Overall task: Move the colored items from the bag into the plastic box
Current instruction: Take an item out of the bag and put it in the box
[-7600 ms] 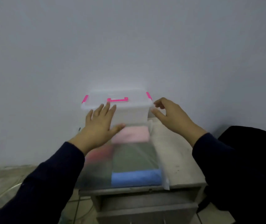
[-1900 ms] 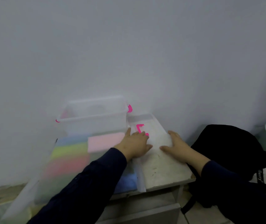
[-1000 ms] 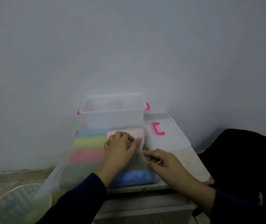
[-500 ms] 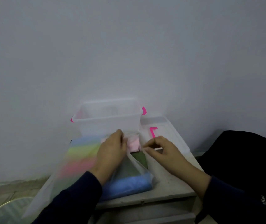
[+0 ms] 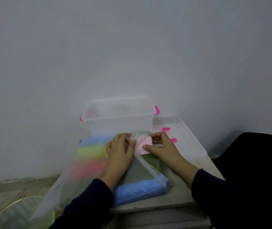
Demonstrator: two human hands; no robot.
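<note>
Two hands' fingers pinch the bag (image 5: 89, 164) open on a grey cabinet top (image 5: 178, 197) by a white wall (image 5: 132, 47).

Left hand (image 5: 120, 150) and right hand (image 5: 160, 148) meet, fingers curled pinching.

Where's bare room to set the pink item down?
Inside the box, which looks bare. A bare table strip lies between bag and right sleeve. Crowded: lid at right, bag across the left.
</note>
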